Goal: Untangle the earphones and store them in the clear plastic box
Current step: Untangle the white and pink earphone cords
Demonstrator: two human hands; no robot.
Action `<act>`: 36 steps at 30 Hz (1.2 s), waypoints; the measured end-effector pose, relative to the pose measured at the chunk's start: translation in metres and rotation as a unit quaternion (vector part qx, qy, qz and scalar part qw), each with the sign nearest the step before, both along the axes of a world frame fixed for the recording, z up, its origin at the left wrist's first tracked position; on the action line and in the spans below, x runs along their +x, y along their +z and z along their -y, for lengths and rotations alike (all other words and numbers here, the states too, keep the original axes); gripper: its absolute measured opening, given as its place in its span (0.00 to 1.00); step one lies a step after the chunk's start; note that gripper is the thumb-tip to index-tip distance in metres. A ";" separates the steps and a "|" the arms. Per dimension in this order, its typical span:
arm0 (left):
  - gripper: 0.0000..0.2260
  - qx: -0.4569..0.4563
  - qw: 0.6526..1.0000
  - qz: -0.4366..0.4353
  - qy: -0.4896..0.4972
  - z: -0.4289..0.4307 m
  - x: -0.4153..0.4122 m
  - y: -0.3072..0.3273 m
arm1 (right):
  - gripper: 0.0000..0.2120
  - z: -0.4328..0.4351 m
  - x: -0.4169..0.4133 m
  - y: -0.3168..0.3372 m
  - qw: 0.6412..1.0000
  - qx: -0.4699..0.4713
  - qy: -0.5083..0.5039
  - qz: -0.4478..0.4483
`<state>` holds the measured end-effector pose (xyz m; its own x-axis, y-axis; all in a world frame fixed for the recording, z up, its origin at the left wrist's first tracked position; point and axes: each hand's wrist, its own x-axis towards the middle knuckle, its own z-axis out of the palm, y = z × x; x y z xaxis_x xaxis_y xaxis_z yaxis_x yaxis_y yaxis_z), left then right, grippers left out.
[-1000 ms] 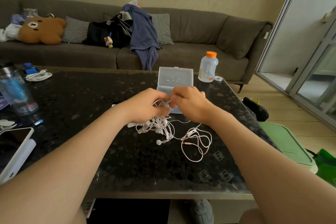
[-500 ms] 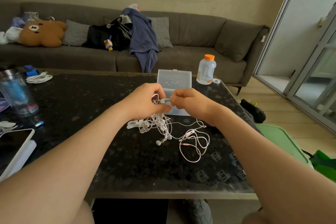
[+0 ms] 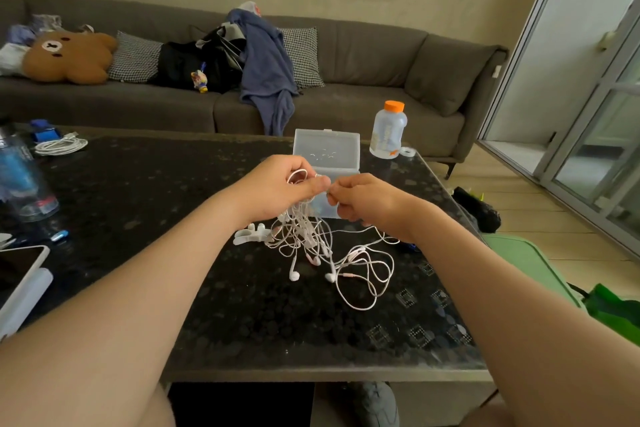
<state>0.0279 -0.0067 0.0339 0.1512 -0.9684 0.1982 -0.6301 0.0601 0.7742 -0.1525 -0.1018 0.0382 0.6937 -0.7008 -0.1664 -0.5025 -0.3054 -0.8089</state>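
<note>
On the dark worktop (image 3: 156,201), toward its far right corner, the open clear plastic box (image 3: 325,152) stands just behind the left hand (image 3: 280,191), gripping the top of the tangled earphones (image 3: 311,239), and the right hand (image 3: 367,201), pinching one strand: untangling seems under way, and the next move calls for easing that strand free.

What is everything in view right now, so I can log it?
black speckled table: one, black, centre
tangled white earphones: one bundle, white, held up, loops trailing on table
clear plastic box: one, clear, open, on table behind earphones
orange-capped clear bottle: one, clear, table's far right
coiled white cable: one, white, table's far left
blue-tinted tumbler: one, blue, table's left edge
grey sofa: one, grey, behind table
brown bear cushion: one, brown, sofa's left end
blue garment: one, blue, draped mid-sofa
left hand: one, pinches earphone cable
right hand: one, pinches earphone cable
</note>
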 end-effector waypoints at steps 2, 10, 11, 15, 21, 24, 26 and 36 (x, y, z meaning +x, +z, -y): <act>0.14 -0.008 0.999 0.033 -0.005 0.001 0.001 0.003 | 0.13 0.002 0.001 0.000 0.999 0.037 0.011 0.030; 0.19 0.079 0.987 0.140 0.024 0.004 0.015 0.010 | 0.17 0.018 0.007 -0.006 0.988 -0.081 -0.092 0.095; 0.17 0.114 0.978 0.176 0.019 0.005 0.016 0.008 | 0.16 0.020 0.007 -0.011 0.990 -0.086 -0.084 0.078; 0.15 0.258 0.938 0.231 -0.016 0.008 0.021 -0.005 | 0.13 0.023 0.015 -0.032 0.991 -0.131 -0.002 -0.023; 0.25 0.294 0.904 0.309 0.019 0.013 0.011 -0.014 | 0.11 0.037 0.030 -0.059 0.953 -0.233 0.048 -0.190; 0.11 0.282 0.887 0.365 -0.015 0.018 0.002 -0.023 | 0.14 0.044 0.032 -0.060 0.940 -0.276 0.014 -0.201; 0.05 0.274 0.891 0.357 -0.060 0.020 -0.006 -0.027 | 0.14 0.047 0.032 -0.061 0.933 -0.290 -0.006 -0.214; 0.10 0.312 0.890 0.309 -0.123 0.026 -0.025 -0.038 | 0.10 0.055 0.017 -0.066 0.957 -0.195 0.072 -0.203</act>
<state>0.0028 -0.0322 -0.0039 -0.0315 -0.9079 -0.4179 -0.9744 -0.0653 0.2153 -0.1351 -0.1570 -0.0277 0.7210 -0.6671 -0.1874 -0.6814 -0.6335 -0.3665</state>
